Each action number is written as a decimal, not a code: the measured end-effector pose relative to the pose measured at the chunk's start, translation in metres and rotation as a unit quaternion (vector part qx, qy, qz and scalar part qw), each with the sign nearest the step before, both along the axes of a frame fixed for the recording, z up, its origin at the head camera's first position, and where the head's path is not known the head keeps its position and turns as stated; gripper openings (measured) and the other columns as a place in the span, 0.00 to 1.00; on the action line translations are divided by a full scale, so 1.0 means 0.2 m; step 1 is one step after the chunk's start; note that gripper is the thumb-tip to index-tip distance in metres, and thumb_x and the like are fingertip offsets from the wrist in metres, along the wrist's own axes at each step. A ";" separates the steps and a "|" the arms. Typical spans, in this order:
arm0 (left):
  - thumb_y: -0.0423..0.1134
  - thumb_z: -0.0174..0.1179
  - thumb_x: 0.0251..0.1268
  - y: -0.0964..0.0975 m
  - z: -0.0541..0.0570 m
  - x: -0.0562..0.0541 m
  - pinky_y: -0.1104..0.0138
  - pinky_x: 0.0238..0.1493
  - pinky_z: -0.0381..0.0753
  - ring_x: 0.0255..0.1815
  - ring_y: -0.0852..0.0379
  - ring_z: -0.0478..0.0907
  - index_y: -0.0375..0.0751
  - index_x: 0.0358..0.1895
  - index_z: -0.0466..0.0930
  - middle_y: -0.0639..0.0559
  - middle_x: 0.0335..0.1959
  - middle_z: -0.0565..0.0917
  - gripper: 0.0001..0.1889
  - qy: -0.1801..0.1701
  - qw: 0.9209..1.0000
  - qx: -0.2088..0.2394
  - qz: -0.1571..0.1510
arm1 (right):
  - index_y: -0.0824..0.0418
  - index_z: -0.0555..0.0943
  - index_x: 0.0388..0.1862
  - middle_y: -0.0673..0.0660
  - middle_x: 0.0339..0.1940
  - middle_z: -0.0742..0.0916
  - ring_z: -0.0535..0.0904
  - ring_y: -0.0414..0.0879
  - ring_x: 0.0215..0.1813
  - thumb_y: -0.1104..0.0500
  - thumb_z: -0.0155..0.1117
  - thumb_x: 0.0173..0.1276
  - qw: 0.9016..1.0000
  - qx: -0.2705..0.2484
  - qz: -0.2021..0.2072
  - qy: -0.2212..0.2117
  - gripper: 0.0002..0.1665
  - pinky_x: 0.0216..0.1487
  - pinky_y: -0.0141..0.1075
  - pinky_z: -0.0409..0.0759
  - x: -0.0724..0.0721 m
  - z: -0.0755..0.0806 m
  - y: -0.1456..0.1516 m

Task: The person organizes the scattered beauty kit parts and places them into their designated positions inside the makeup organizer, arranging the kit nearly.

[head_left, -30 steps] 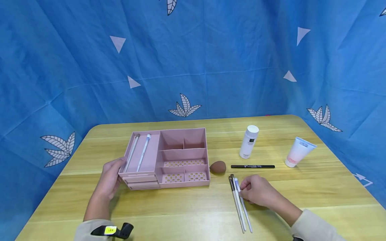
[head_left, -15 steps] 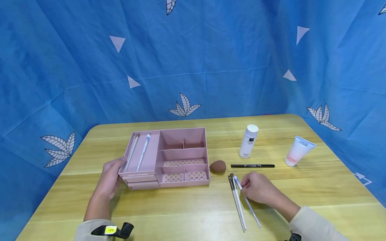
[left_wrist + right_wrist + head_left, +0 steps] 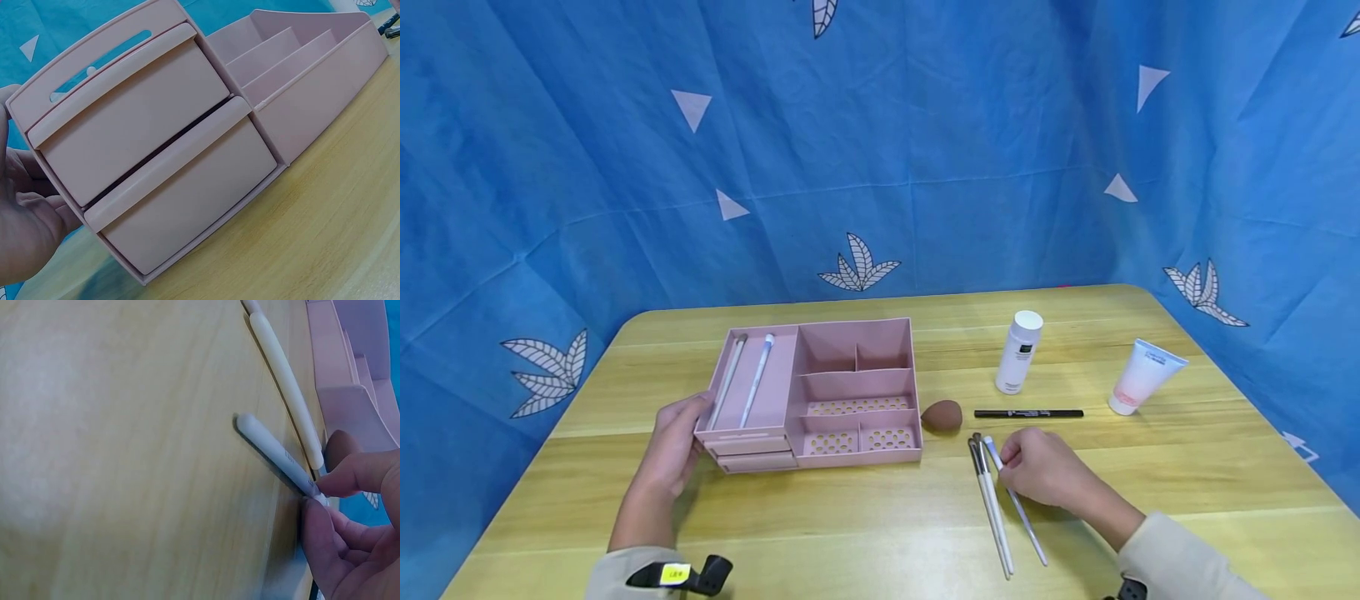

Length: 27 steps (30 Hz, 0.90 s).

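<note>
A pink makeup organizer [image 3: 784, 375] stands on the table at the left, with two makeup brushes lying in its top tray. My left hand [image 3: 672, 443] grips its left wall near the front corner, and the left wrist view shows fingers against that side, beside two closed drawers [image 3: 181, 194]. Between thumb and fingertips my right hand [image 3: 1043, 471] pinches a white makeup brush [image 3: 275, 450] with a pale bristle head. That brush lies slanted, low over or on the table; I cannot tell which. Just left of it, two dark-tipped brushes [image 3: 994, 517] lie side by side.
A brown makeup sponge [image 3: 942, 416] lies at the organizer's right side. Behind my right hand are a black pencil or pen [image 3: 1028, 413], a white bottle [image 3: 1018, 353] and an upright squeeze tube [image 3: 1145, 379]. A blue curtain [image 3: 985, 150] hangs behind the table.
My right hand has taken the rightmost brush and swung its lower end right, away from the other two. The left hand and organizer have stayed put.
</note>
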State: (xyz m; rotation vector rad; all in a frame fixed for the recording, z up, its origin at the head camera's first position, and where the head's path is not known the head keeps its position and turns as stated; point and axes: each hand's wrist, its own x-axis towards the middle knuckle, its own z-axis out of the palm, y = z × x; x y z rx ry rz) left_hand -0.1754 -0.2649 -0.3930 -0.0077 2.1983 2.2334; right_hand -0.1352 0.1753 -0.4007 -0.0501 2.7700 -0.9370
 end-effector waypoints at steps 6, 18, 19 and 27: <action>0.45 0.44 0.75 0.00 0.00 0.00 0.71 0.34 0.84 0.28 0.63 0.81 0.45 0.38 0.78 0.55 0.28 0.84 0.14 0.000 1.000 -0.001 0.001 | 0.64 0.79 0.29 0.51 0.23 0.82 0.77 0.41 0.28 0.67 0.68 0.48 1.000 0.001 -0.004 -0.003 0.08 0.28 0.32 0.77 0.00 0.00 0.00; 0.46 0.45 0.75 0.00 0.00 0.00 0.70 0.36 0.84 0.30 0.62 0.82 0.44 0.40 0.78 0.55 0.29 0.85 0.14 -0.004 1.000 0.000 -0.005 | 0.66 0.80 0.32 0.53 0.25 0.81 0.75 0.42 0.28 0.68 0.64 0.50 0.999 -0.040 -0.010 0.009 0.08 0.25 0.30 0.76 -0.01 0.04 0.01; 0.46 0.45 0.75 0.00 0.01 0.01 0.70 0.36 0.84 0.30 0.62 0.82 0.44 0.40 0.78 0.55 0.29 0.85 0.14 -0.004 1.000 0.000 -0.005 | 0.67 0.80 0.32 0.53 0.25 0.81 0.75 0.42 0.28 0.68 0.63 0.50 0.999 -0.045 -0.009 0.011 0.08 0.24 0.30 0.76 -0.02 0.04 0.01; 0.45 0.44 0.75 -0.01 0.00 0.00 0.70 0.36 0.85 0.30 0.62 0.83 0.46 0.38 0.79 0.55 0.28 0.85 0.14 0.000 1.000 0.006 -0.010 | 0.67 0.79 0.34 0.53 0.25 0.81 0.75 0.43 0.28 0.67 0.61 0.54 0.997 -0.079 0.006 0.021 0.08 0.23 0.29 0.76 -0.03 0.07 -0.01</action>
